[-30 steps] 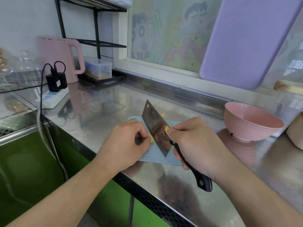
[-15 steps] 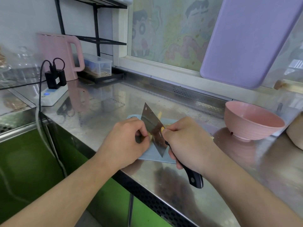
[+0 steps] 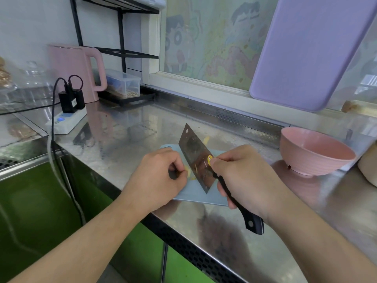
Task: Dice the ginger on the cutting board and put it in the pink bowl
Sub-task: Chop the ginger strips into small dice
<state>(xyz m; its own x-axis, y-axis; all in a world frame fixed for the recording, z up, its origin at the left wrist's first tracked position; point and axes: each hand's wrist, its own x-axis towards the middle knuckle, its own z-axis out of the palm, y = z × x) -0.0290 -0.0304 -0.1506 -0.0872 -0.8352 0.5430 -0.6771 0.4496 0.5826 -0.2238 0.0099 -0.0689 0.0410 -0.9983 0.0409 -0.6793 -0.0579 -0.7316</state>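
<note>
- The small pale-blue plastic cutting board (image 3: 195, 196) lies on the stainless-steel counter (image 3: 126, 135).
- The pink ribbed bowl (image 3: 315, 152) stands right of it.
- The pink electric kettle (image 3: 75, 72) stands far back left.

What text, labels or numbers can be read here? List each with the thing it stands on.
No text can be read in this head view.
Yellow round sticker on the cleaver: print too small and blurred.
White label on the black charger: too small to read.
Window film: a cartoon drawing, no words legible.
Pink bowl, pink kettle, purple board: no markings show.
</note>
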